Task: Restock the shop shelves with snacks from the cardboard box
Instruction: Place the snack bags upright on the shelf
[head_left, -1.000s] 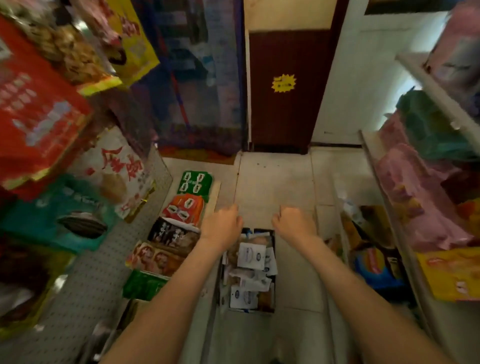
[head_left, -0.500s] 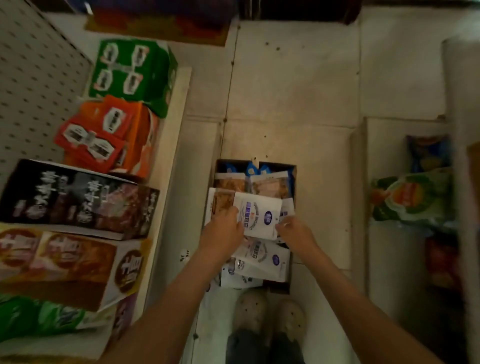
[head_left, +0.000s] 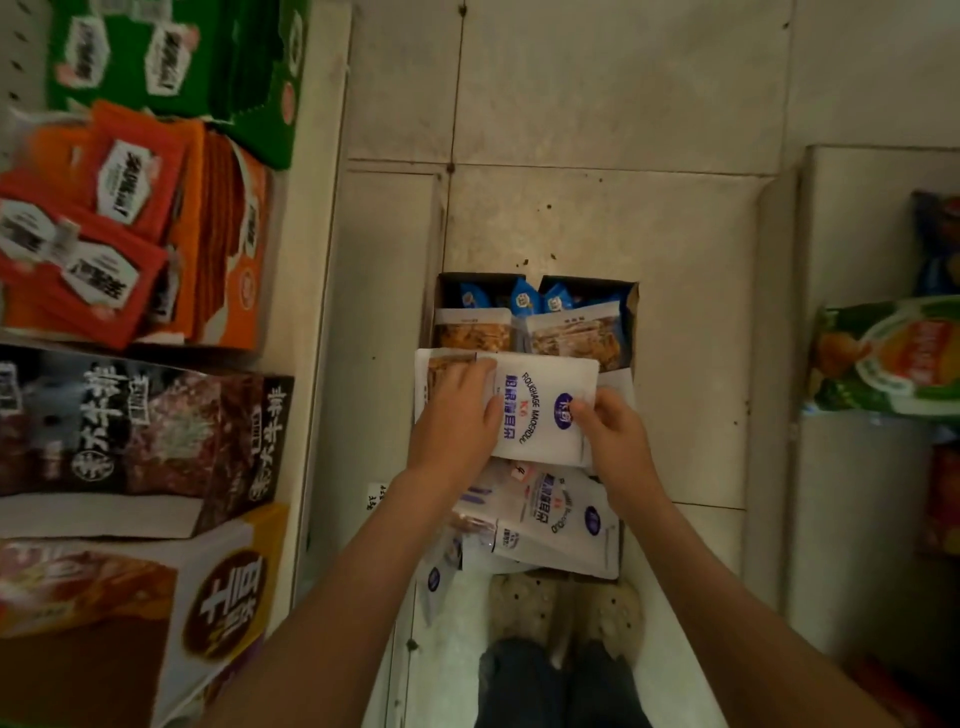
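Head view | left hand (head_left: 457, 421) and right hand (head_left: 613, 434) are gripping opposite edges of white snack packet (head_left: 543, 410) | lifting it from cardboard box (head_left: 631, 312) below, probably for shelving.

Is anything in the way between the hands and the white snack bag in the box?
No. Both hands are already on the white snack bag: the left hand lies on its left side and the right hand pinches its right edge. It sits on top of the other packets in the cardboard box.
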